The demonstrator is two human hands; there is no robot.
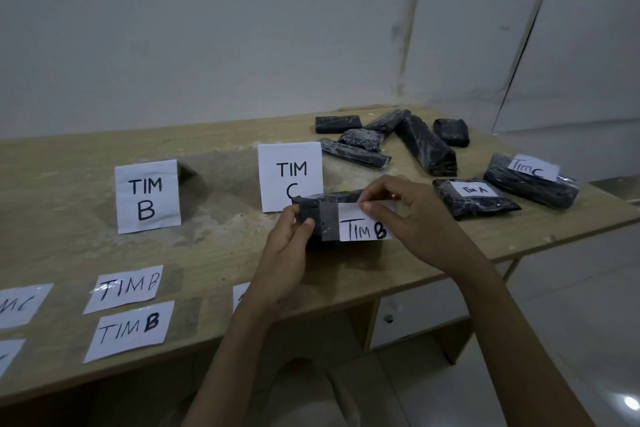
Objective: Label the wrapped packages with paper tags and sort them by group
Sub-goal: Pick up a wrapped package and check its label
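A black wrapped package [320, 211] is held just above the wooden table [225, 246], in front of the standing sign "TIM C" [289, 170]. My left hand [287, 246] grips its left end, thumb on the front. A white tag reading "TIM B" [360, 227] lies on the package's front, and my right hand [398, 208] pinches the tag's top edge. The standing sign "TIM B" [147, 196] is to the left. Loose tags "TIM B" [126, 288] [130, 329] lie flat at the near left.
Several unlabelled black packages [384, 140] lie at the back right. A package tagged "Tim A" [474, 196] and another tagged "Tim C" [531, 177] rest near the right edge. More tags [17, 303] lie at the far left. A drawer front [415, 315] is under the table.
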